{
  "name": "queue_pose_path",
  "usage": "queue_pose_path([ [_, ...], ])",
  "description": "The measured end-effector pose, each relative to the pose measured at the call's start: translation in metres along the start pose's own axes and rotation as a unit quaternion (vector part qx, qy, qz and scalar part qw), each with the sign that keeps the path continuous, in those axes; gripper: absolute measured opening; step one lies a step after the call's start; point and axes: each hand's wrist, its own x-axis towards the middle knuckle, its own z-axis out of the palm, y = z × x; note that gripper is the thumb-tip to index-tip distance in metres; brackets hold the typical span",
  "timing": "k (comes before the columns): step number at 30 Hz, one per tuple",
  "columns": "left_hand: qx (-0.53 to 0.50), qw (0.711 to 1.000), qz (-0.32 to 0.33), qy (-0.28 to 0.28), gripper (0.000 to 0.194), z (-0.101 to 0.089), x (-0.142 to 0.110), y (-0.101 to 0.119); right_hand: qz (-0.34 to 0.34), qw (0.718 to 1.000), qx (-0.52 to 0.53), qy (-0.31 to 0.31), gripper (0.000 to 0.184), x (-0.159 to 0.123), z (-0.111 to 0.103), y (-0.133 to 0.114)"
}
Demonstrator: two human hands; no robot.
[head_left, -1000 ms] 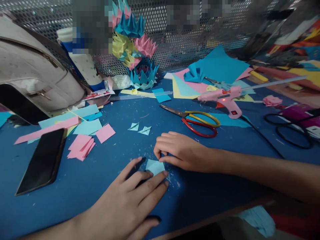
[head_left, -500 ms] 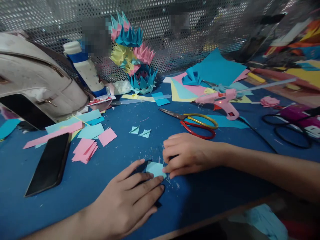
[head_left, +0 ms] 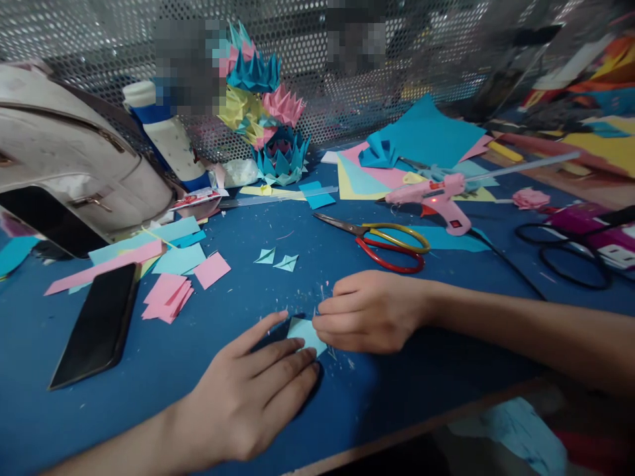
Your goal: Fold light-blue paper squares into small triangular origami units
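A small light-blue square of paper (head_left: 303, 332) lies on the blue table near its front edge. My left hand (head_left: 248, 380) rests on the paper's lower left side, fingers stretched out and spread. At the paper's right edge, the fingers of my right hand (head_left: 370, 314) are curled together and pinch that corner; the fingertips are partly hidden. Just beyond the hands lie two small folded light-blue paper pieces (head_left: 286, 262). Scissors (head_left: 380, 241) with one yellow and one red handle lie past my right hand.
A phone (head_left: 96, 327) and pink paper squares (head_left: 167, 297) lie to the left. Behind them stand a bag (head_left: 74, 152) and a bottle (head_left: 166, 135). Folded paper flowers (head_left: 280, 155) stand at the back. A pink glue gun (head_left: 436, 195) with its cord sits right.
My right hand has shifted along the paper's right edge and its fingers have curled in further. My left hand has slid slightly left on the paper. The view has tilted a little.
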Motion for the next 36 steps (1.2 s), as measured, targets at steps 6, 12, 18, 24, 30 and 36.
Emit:
queue_pose_path([
  [6, -0.01, 1.0, -0.014, 0.007, 0.039, 0.008, -0.007, 0.001, 0.073, 0.996, 0.049, -0.028, 0.033, 0.004, 0.006, -0.002],
  [12, -0.017, 1.0, -0.019, 0.012, 0.039, 0.01, -0.009, 0.001, 0.119, 0.989, 0.088, -0.007, 0.028, 0.002, 0.009, -0.001],
  [18, -0.016, 1.0, -0.013, 0.003, 0.038, 0.007, -0.007, -0.001, 0.121, 0.984, 0.128, -0.007, 0.028, 0.001, 0.008, 0.0],
  [24, -0.02, 1.0, -0.013, 0.015, 0.037, 0.01, -0.008, 0.0, 0.113, 0.989, 0.089, -0.037, 0.026, 0.004, 0.009, 0.001],
  [30, -0.036, 0.999, -0.027, -0.005, 0.04, 0.011, -0.012, 0.0, 0.113, 0.985, 0.11, -0.067, 0.024, 0.004, 0.008, 0.002],
  [36, -0.022, 0.999, -0.013, -0.022, 0.041, 0.003, -0.005, -0.003, 0.229, 0.937, 0.259, -0.042, 0.016, 0.01, 0.006, -0.011],
])
